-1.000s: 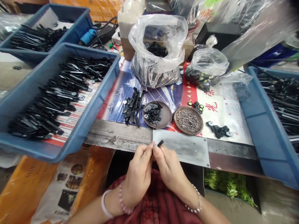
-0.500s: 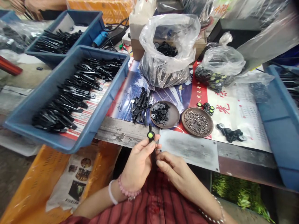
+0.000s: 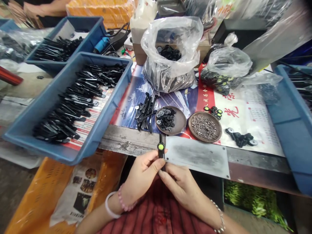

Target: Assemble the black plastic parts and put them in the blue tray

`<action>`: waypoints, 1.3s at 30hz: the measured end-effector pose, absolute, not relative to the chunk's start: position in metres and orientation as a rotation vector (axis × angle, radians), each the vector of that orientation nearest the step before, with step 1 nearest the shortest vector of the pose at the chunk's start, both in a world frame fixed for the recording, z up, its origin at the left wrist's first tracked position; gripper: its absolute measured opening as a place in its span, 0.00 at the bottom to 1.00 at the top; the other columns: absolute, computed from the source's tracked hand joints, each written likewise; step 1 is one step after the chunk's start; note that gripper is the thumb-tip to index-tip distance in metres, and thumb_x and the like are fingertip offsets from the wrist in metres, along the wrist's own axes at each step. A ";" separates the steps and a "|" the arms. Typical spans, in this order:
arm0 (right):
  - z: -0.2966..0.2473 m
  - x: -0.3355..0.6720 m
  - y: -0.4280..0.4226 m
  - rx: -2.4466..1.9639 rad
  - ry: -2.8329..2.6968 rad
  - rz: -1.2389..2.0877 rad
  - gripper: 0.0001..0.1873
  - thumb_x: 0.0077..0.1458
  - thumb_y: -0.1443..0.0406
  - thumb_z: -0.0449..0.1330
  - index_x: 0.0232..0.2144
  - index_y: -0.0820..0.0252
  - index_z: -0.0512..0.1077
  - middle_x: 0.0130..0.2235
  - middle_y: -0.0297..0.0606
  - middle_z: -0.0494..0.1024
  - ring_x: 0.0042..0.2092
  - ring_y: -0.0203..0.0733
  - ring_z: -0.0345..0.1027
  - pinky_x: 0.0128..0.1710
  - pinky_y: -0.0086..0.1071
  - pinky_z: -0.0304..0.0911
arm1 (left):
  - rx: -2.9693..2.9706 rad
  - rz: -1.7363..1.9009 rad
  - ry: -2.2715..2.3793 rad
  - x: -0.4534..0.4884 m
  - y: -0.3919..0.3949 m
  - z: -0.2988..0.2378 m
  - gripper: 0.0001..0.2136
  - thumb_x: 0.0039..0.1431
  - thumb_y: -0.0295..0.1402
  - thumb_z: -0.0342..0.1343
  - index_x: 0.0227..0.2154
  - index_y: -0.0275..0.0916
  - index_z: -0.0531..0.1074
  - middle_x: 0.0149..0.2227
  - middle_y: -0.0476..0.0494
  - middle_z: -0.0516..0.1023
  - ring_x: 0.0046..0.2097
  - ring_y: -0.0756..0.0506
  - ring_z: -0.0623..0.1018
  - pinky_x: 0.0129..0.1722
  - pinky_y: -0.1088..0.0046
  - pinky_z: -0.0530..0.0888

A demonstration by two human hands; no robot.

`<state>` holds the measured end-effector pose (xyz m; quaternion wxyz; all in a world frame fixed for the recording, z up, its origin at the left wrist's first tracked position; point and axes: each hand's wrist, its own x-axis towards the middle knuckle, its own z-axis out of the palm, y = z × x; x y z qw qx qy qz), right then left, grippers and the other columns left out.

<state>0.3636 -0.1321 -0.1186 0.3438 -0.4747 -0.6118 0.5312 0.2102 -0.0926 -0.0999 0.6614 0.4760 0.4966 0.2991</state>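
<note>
My left hand [image 3: 140, 177] and my right hand [image 3: 179, 183] meet at the table's near edge, both pinched on one slim black plastic piece with a green disc [image 3: 160, 147] at its upper end. The piece stands upright between my fingertips. Just beyond it lie a small pile of loose black pieces [image 3: 145, 112], a brown dish of black washers [image 3: 168, 120] and a brown dish of small metal screws [image 3: 205, 126].
A blue tray [image 3: 41, 107] of black pieces overhangs the table at left, with a second blue tray [image 3: 73, 26] behind it. Plastic bags of parts [image 3: 170, 55] stand at the back. Another blue tray [image 3: 287, 130] sits at right. Loose black discs [image 3: 241, 138] lie nearby.
The black piece has been turned upright, so its green disc now shows above my fingers. The view has shifted a little to the left.
</note>
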 end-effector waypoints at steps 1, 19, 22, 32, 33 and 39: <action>-0.119 0.362 -0.133 -1.226 -1.585 1.396 0.17 0.67 0.63 0.51 0.24 0.60 0.61 0.25 0.30 0.63 0.27 0.33 0.56 0.29 0.28 0.52 | 1.082 0.667 1.105 0.210 -0.092 -0.099 0.10 0.63 0.36 0.57 0.36 0.37 0.80 0.32 0.47 0.77 0.35 0.47 0.73 0.38 0.75 0.72; -0.112 0.383 -0.132 -1.256 -1.623 1.784 0.21 0.70 0.55 0.49 0.27 0.60 0.63 0.27 0.30 0.62 0.29 0.34 0.54 0.29 0.28 0.52 | 0.957 0.562 1.116 0.198 -0.110 -0.113 0.15 0.65 0.41 0.55 0.38 0.34 0.80 0.24 0.51 0.68 0.21 0.55 0.60 0.19 0.80 0.58; -0.118 0.362 -0.138 -1.233 -1.519 1.688 0.19 0.71 0.56 0.48 0.31 0.60 0.65 0.30 0.33 0.67 0.31 0.35 0.58 0.33 0.28 0.57 | 0.951 0.614 1.147 0.204 -0.111 -0.116 0.15 0.65 0.41 0.55 0.38 0.34 0.79 0.23 0.52 0.67 0.21 0.54 0.60 0.20 0.80 0.59; -0.114 0.387 -0.134 -1.241 -1.576 1.879 0.26 0.67 0.49 0.52 0.22 0.60 0.59 0.24 0.28 0.57 0.26 0.32 0.48 0.26 0.28 0.46 | 0.939 0.542 1.056 0.179 -0.109 -0.098 0.15 0.59 0.42 0.61 0.30 0.33 0.78 0.26 0.47 0.72 0.29 0.50 0.67 0.29 0.77 0.64; -0.111 0.392 -0.132 -1.228 -1.611 1.913 0.27 0.67 0.49 0.52 0.22 0.60 0.59 0.23 0.28 0.57 0.26 0.32 0.48 0.26 0.28 0.46 | 0.922 0.504 1.037 0.174 -0.110 -0.098 0.14 0.59 0.42 0.61 0.31 0.33 0.78 0.25 0.48 0.71 0.28 0.51 0.66 0.27 0.78 0.63; -0.102 0.393 -0.128 -1.063 -1.505 2.175 0.27 0.67 0.48 0.52 0.25 0.62 0.68 0.23 0.30 0.64 0.25 0.32 0.55 0.27 0.27 0.53 | 0.485 0.339 0.600 0.156 -0.105 -0.123 0.30 0.49 0.46 0.70 0.54 0.38 0.74 0.31 0.45 0.77 0.24 0.53 0.71 0.24 0.79 0.69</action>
